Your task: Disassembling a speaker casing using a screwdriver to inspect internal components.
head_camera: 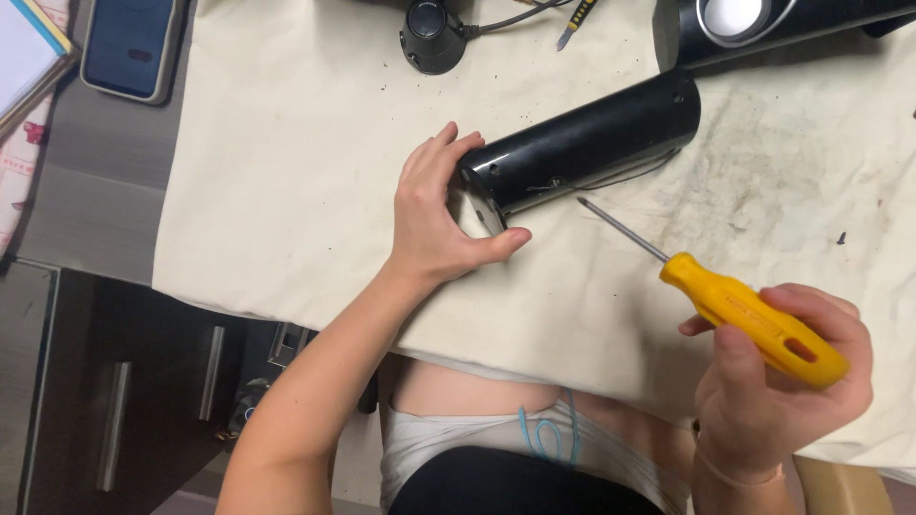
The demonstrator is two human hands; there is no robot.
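— On the cloth-covered bench [286, 191], what do the fingers hold?

— The left hand [434, 215] cups the near end of a black cylinder-shaped speaker [582, 143] lying on its side, fingers curled over the end cap, thumb beneath. The right hand [782, 381] grips a yellow-handled screwdriver [754, 319], its tip just beside the speaker's body, not touching.

— And farther out?

— A second black speaker [763, 29] and a small round black device [432, 36] at the far edge — a phone [129, 43] lies well apart, left.
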